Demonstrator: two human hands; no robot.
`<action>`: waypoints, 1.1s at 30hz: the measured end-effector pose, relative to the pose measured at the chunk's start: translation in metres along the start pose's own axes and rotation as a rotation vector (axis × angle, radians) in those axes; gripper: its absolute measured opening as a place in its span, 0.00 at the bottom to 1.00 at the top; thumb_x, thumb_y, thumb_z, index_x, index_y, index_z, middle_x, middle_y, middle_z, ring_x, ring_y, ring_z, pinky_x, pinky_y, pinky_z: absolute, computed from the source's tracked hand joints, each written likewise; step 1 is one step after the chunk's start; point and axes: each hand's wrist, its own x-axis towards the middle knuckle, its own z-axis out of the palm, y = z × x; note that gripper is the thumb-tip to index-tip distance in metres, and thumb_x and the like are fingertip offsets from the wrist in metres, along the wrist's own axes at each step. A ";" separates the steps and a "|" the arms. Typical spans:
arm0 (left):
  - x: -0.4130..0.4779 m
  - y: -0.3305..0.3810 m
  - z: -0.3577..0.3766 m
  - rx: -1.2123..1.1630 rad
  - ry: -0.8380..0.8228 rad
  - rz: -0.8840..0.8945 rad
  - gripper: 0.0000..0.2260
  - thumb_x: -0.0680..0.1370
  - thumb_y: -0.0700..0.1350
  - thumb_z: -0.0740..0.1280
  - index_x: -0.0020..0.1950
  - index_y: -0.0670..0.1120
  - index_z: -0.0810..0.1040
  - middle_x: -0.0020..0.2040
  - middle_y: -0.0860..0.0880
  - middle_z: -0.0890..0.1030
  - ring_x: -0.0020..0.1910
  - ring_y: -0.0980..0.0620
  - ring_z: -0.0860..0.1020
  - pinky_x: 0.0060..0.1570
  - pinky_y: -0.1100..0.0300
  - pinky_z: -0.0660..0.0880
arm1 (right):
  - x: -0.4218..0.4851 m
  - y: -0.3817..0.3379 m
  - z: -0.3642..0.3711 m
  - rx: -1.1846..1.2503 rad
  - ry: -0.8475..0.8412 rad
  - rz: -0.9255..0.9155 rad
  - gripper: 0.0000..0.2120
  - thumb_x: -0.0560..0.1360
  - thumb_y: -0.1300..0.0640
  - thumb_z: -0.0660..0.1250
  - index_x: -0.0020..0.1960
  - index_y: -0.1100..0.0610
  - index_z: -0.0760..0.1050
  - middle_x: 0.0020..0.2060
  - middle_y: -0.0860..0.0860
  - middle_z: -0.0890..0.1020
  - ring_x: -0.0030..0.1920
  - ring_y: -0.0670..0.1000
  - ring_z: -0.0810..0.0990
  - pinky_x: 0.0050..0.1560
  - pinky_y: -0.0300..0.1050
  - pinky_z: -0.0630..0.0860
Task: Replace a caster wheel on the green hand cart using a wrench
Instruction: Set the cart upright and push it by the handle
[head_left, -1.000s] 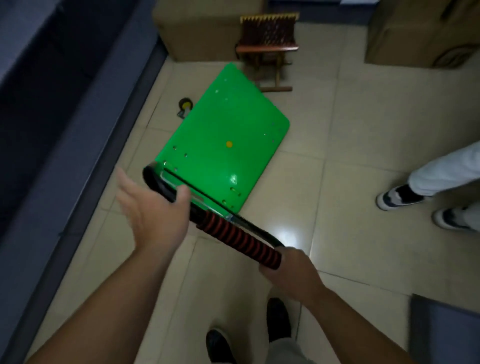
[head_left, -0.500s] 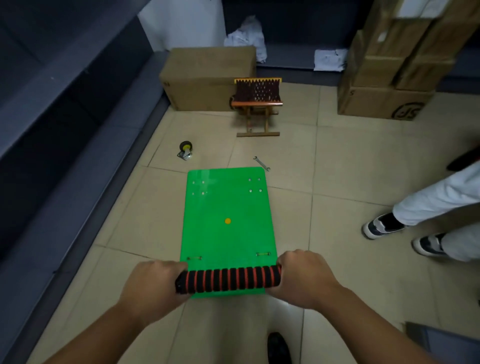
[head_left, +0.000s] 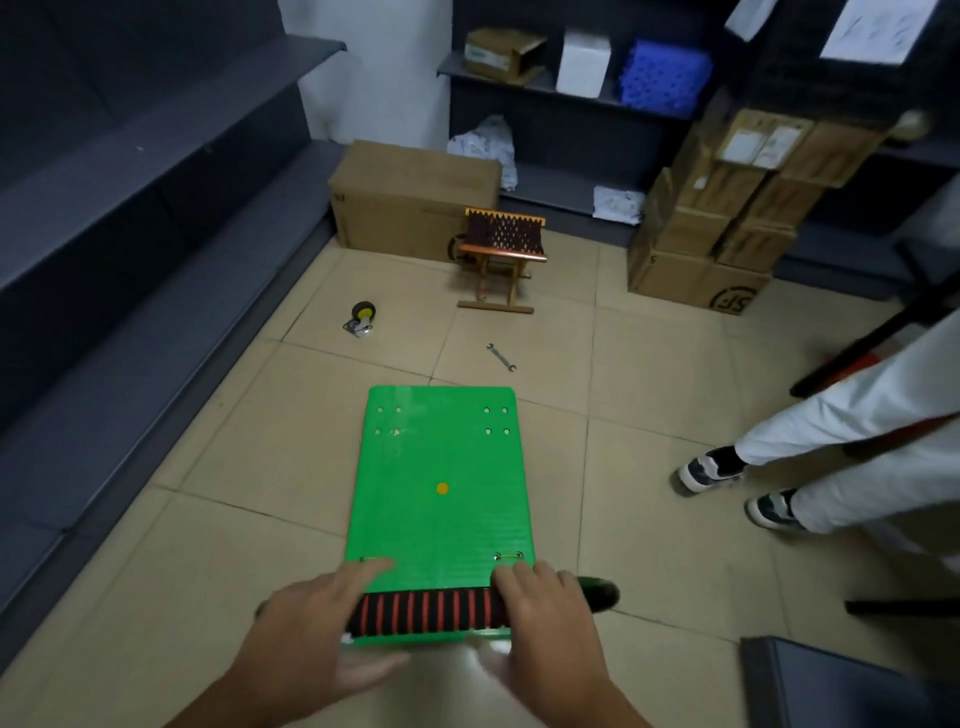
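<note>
Left grip (head_left: 311, 623) and right grip (head_left: 540, 618) lie released across handle (head_left: 421, 613) of cart (head_left: 441, 493) pointing ahead.

Glossy green plastic cart deck (head_left: 441, 467); glossy floor tiles (head_left: 623, 415); metal wrench (head_left: 501, 357).

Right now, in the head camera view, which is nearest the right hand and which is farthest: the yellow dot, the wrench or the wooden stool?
From the right hand:
1. Yellow dot, in the middle of the green cart.
2. Wrench, on the floor just past the cart.
3. Wooden stool, far back by the cardboard box.
</note>
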 end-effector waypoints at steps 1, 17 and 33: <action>-0.010 0.004 0.006 0.033 0.041 0.057 0.28 0.70 0.75 0.68 0.61 0.58 0.79 0.45 0.63 0.81 0.36 0.64 0.79 0.34 0.70 0.73 | -0.015 -0.009 0.009 0.034 0.106 0.000 0.22 0.72 0.29 0.63 0.49 0.47 0.72 0.43 0.44 0.75 0.44 0.50 0.73 0.52 0.48 0.72; -0.178 0.099 0.033 0.278 -0.070 -0.173 0.51 0.72 0.76 0.27 0.57 0.47 0.81 0.46 0.47 0.77 0.44 0.44 0.77 0.48 0.48 0.74 | -0.188 -0.067 0.054 -0.034 0.011 0.160 0.42 0.70 0.21 0.35 0.56 0.51 0.72 0.50 0.51 0.75 0.52 0.56 0.72 0.58 0.55 0.67; -0.376 0.112 0.052 0.265 -0.326 -0.079 0.30 0.78 0.74 0.47 0.71 0.58 0.68 0.56 0.56 0.68 0.55 0.55 0.67 0.60 0.57 0.64 | -0.392 -0.158 0.122 0.164 -0.007 0.291 0.27 0.72 0.24 0.47 0.48 0.46 0.66 0.46 0.45 0.71 0.50 0.51 0.69 0.61 0.55 0.65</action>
